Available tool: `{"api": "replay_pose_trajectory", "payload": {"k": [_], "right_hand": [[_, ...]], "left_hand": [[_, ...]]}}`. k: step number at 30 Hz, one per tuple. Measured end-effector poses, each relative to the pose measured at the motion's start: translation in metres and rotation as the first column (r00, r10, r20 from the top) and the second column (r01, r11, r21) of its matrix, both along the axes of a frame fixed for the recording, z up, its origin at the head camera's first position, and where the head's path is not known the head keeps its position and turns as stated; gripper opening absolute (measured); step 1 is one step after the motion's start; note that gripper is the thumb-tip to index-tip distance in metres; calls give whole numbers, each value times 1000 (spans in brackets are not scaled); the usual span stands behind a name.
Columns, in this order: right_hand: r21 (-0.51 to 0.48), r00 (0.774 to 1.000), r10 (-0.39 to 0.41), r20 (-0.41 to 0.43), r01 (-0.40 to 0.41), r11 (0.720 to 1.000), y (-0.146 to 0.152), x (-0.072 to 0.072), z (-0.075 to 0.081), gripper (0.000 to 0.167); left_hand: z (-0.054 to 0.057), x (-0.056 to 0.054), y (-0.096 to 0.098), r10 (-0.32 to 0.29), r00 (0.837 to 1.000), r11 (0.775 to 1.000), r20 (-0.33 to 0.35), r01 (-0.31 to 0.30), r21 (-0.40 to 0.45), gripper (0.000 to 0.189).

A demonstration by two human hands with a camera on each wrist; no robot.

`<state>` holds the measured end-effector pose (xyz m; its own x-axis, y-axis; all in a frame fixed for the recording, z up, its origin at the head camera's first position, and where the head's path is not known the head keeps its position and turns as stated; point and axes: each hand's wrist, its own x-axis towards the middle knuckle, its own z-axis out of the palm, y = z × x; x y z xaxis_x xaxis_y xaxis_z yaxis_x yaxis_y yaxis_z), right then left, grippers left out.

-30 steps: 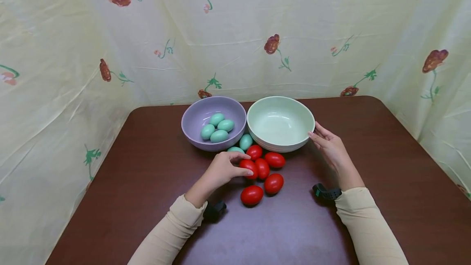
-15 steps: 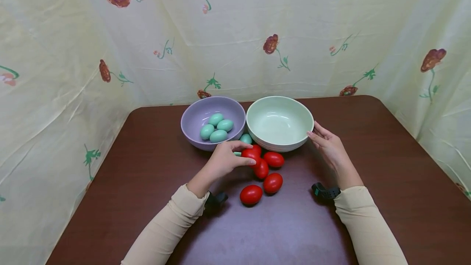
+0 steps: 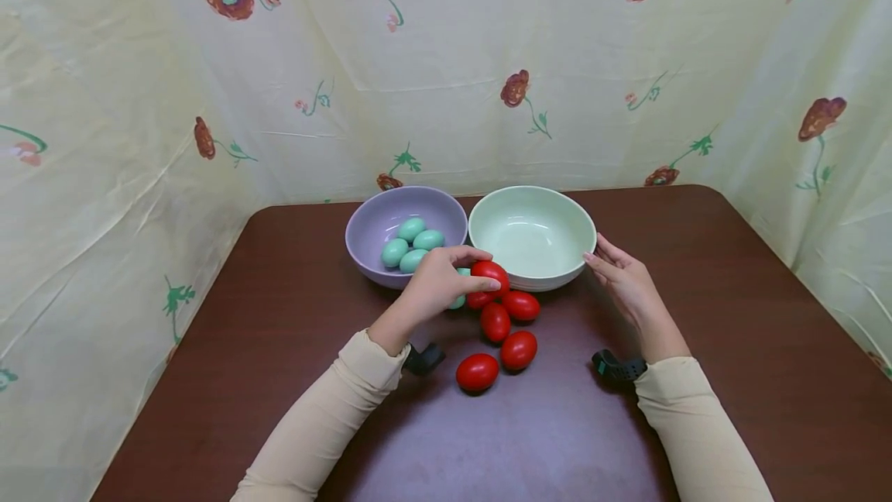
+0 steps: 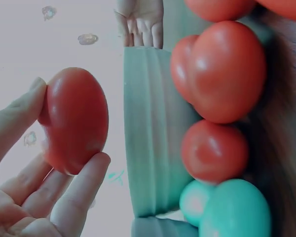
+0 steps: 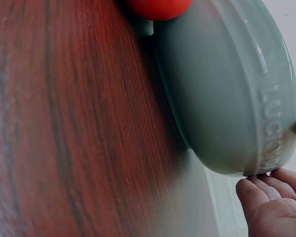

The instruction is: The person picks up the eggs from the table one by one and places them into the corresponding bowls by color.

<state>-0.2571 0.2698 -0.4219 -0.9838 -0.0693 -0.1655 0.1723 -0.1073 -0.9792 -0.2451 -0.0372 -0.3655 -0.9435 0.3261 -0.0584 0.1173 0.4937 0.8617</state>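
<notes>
In the head view, my left hand pinches a red egg between thumb and fingers, lifted just in front of the pale green bowl. The left wrist view shows the held egg close up, fingertips around its ends. My right hand rests against the right side of that bowl, fingers nearly straight, thumb near the rim. Several red eggs lie on the table below. Teal eggs beside the bowls are partly hidden by my left hand in the head view.
A purple bowl with several teal eggs stands left of the green bowl, the two close together. Both are near the back of the dark brown table. A flowered cloth hangs behind. Each wrist wears a black band.
My left hand has raised the red egg off the group and carried it forward and right toward the green bowl. My right hand stays at the bowl's side.
</notes>
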Motion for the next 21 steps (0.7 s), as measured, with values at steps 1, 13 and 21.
{"api": "replay_pose_trajectory", "payload": {"k": [1, 13, 21], "right_hand": [[8, 1000, 1, 0, -1, 1000, 0, 0, 0, 76], [20, 1000, -2, 8, 1, 1000, 1, 0, -2, 77], [-5, 1000, -3, -2, 3, 1000, 1, 0, -2, 76]], "left_hand": [[1, -1, 2, -1, 1000, 1000, 2, 1, 7, 47], [9, -21, 28, -2, 1000, 999, -26, 3, 51, 44], [8, -33, 40, 19, 1000, 1000, -11, -18, 22, 44]]}}
